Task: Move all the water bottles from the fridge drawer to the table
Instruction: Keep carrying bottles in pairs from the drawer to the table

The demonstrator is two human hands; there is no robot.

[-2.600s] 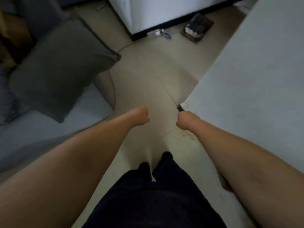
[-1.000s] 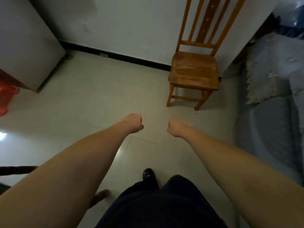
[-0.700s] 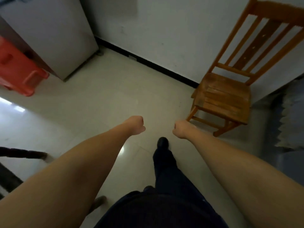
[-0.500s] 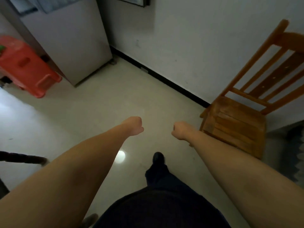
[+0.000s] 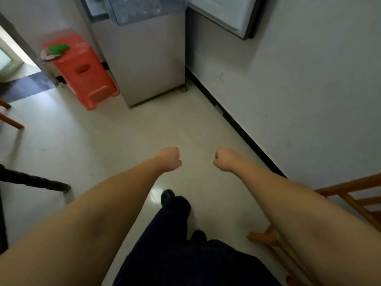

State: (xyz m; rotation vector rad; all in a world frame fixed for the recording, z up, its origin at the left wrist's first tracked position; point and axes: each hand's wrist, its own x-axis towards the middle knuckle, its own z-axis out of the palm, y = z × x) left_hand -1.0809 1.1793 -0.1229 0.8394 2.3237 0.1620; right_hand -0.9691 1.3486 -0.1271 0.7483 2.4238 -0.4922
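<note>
Grip: left hand (image 5: 170,159) clenched, empty; right hand (image 5: 224,159) same — free for your next pick, likely. Red stool (image 5: 82,71) at left, beside fridge (image 5: 144,58). Fridge drawer (image 5: 134,9) pulled out at top — bottles inside, blurry. Pale tiled floor (image 5: 123,137), white wall, wooden chair (image 5: 350,195) far right.

Red stool (image 5: 84,71) (grey fridge (image 5: 144,56))

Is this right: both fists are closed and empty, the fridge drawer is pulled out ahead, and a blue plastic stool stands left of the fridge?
Not quite. The head view shows the plastic stool is red, not blue. The rest holds: left hand and right hand are empty fists, and the fridge drawer is pulled out from the fridge.
</note>
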